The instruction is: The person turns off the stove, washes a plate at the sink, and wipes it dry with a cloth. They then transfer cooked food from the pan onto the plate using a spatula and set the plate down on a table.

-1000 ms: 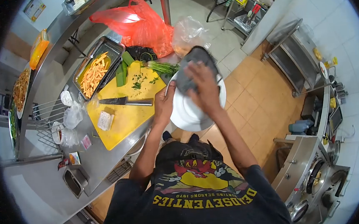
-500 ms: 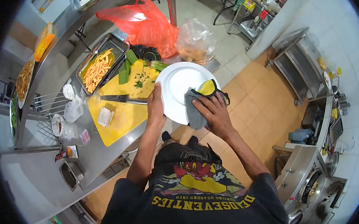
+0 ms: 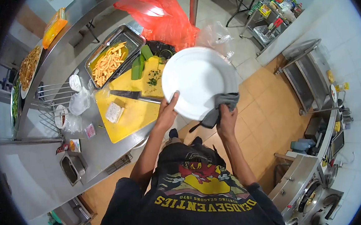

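A round white plate (image 3: 199,80) is held up in front of the body, tilted toward the camera. My left hand (image 3: 167,113) grips its lower left rim, thumb on the face. At the lower right rim my right hand (image 3: 228,119) is closed on a dark grey cloth (image 3: 216,112), which wraps the plate's edge and hangs below it. Left of the plate lies a yellow cutting board (image 3: 136,115) bearing a knife (image 3: 125,94), a wrapped white block (image 3: 114,112), green stalks (image 3: 137,67) and chopped herbs (image 3: 153,77).
A metal tray (image 3: 136,42) of orange-coloured strips and a red plastic bag (image 3: 166,23) sit behind the board. A wire rack (image 3: 53,92) is at left. Steel shelves (image 3: 308,78) stand right, a stove (image 3: 320,199) lower right. Plated food (image 3: 31,68) is on the upper left shelf.
The cloth has moved from the plate's face to its lower right edge, and my right hand now closes round it there. The plate has shifted right and its face is turned more to view.
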Motion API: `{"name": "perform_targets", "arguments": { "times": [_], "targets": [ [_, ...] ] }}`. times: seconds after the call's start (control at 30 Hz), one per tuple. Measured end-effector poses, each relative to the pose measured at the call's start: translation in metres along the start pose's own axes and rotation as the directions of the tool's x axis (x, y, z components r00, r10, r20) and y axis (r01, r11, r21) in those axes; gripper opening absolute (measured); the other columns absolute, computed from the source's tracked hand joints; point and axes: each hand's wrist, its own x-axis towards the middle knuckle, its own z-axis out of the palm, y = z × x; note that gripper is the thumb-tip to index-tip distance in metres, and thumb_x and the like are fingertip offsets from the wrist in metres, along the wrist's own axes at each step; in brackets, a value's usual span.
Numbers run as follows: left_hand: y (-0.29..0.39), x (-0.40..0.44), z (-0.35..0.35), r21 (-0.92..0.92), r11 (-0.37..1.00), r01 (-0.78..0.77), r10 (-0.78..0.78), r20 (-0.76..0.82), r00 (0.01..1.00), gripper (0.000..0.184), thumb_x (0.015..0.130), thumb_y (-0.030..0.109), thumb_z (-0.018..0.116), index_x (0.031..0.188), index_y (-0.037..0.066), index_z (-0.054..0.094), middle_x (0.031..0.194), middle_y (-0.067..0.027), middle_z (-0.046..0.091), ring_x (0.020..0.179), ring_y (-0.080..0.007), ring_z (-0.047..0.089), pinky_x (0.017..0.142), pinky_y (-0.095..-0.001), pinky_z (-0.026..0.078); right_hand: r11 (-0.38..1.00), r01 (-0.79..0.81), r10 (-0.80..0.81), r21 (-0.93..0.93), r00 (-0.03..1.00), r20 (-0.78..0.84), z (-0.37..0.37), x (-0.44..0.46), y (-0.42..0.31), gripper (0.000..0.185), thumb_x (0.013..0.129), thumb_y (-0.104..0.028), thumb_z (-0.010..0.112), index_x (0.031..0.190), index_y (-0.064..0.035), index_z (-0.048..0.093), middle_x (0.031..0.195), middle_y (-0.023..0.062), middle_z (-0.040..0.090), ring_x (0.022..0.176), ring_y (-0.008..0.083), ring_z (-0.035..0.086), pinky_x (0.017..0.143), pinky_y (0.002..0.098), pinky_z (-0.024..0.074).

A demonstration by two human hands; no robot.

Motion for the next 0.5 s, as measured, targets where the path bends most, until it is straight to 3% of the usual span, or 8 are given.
{"name": "perform_targets", "arguments": {
  "times": [0.03,0.07,0.23,0.33,0.43,0.47,0.5],
  "targets": [
    [0.002,0.002,-0.005,-0.100,0.994,-0.048,0.044,-0.044,0.998,0.057,0.089,0.027,0.062,0.134,0.005,0.036,0.127,-0.0107,0.048,0.116,-0.0193,0.049,0.093,-0.0340,0.046,0.999,-0.034,0.035,-0.012,0.999,0.036,0.002,-0.004,0.010,0.012,0.084,-0.005,0.054,0.097,-0.0039,0.056,0.089,-0.0009,0.057,0.079,0.0087,0.053,0.070,0.0250,0.0443],
    [0.009,0.004,-0.016,-0.146,0.989,-0.028,0.018,-0.067,0.998,0.055,0.090,0.023,0.059,0.135,0.002,0.034,0.128,-0.0128,0.049,0.114,-0.0215,0.052,0.090,-0.0394,0.049,0.997,-0.069,0.070,-0.024,0.995,0.070,0.005,-0.007,0.018,0.013,0.084,-0.004,0.054,0.097,-0.0035,0.056,0.089,-0.0006,0.057,0.080,0.0090,0.054,0.070,0.0251,0.0447],
    [0.045,-0.010,-0.056,0.160,0.981,-0.110,0.121,-0.059,0.991,0.051,0.088,0.028,0.063,0.125,-0.003,0.047,0.111,-0.0125,0.060,0.097,-0.0186,0.059,0.084,-0.0316,0.049,0.934,-0.235,0.277,-0.269,0.951,0.135,0.036,0.011,0.010,0.016,0.076,-0.004,0.057,0.091,0.0019,0.059,0.081,0.0040,0.060,0.072,0.0126,0.055,0.066,0.0280,0.0456],
    [0.075,-0.010,-0.085,0.509,0.859,-0.055,0.089,-0.043,0.995,0.049,0.087,0.032,0.063,0.119,-0.004,0.053,0.106,-0.0119,0.063,0.093,-0.0161,0.059,0.080,-0.0292,0.047,0.863,-0.142,0.241,-0.485,0.959,0.148,0.060,0.033,-0.001,0.021,0.074,-0.002,0.057,0.095,0.0029,0.059,0.084,0.0056,0.062,0.074,0.0133,0.057,0.069,0.0274,0.0462],
    [0.095,-0.010,-0.100,0.580,0.814,-0.040,0.125,-0.106,0.987,0.049,0.087,0.034,0.063,0.115,-0.005,0.055,0.101,-0.0125,0.064,0.090,-0.0159,0.059,0.078,-0.0289,0.047,0.848,0.175,-0.052,-0.501,0.967,0.249,0.075,0.072,-0.003,0.029,0.071,0.000,0.058,0.100,0.0038,0.058,0.086,0.0090,0.064,0.079,0.0168,0.059,0.074,0.0294,0.0471],
    [0.100,-0.010,-0.108,0.594,0.803,-0.046,0.149,-0.126,0.981,0.050,0.086,0.035,0.063,0.116,-0.005,0.055,0.101,-0.0127,0.064,0.089,-0.0160,0.060,0.078,-0.0290,0.047,0.740,0.200,-0.088,-0.642,0.975,0.202,0.080,0.088,-0.009,0.037,0.071,0.000,0.058,0.108,0.0030,0.056,0.091,0.0133,0.064,0.084,0.0212,0.060,0.078,0.0324,0.0472],
    [0.100,-0.009,-0.119,0.566,0.824,-0.037,0.164,-0.175,0.971,0.048,0.086,0.032,0.064,0.114,-0.005,0.056,0.101,-0.0127,0.064,0.088,-0.0163,0.060,0.077,-0.0285,0.048,0.582,0.375,-0.227,-0.721,0.927,0.298,0.080,0.106,-0.009,0.042,0.072,-0.002,0.059,0.114,0.0018,0.050,0.094,0.0171,0.062,0.086,0.0266,0.060,0.079,0.0352,0.0474]
  ]
}}
